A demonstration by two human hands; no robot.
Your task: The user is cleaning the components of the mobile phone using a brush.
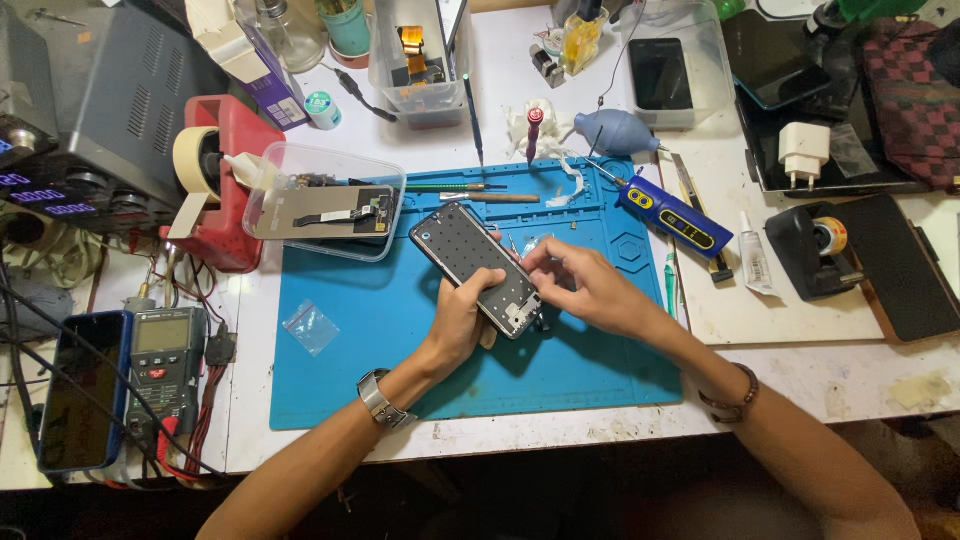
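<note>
Phone frame [478, 268] held tilted above blue mat [400, 360], mid-desk. Left hand [462, 318] fingers clamped along its near-left edge, steadying it. Right hand [583, 290] fingers pinched together at frame's near-right corner, apparently on small part; item itself too small to tell. Electric screwdriver [672, 212] lies right, within reach.

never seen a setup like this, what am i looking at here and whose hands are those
There is one picture, taken by a camera worn on a person's head and looking down, so both hands are that person's own. No machine is involved.

The left hand has a grip on a dark phone frame, tilted over a blue work mat. The right hand touches the frame's lower end.

On the white bench around the mat lie a blue electric screwdriver, a clear plastic tray holding a phone part, a tape dispenser, a white charger plug and, at far left, a multimeter.
</note>
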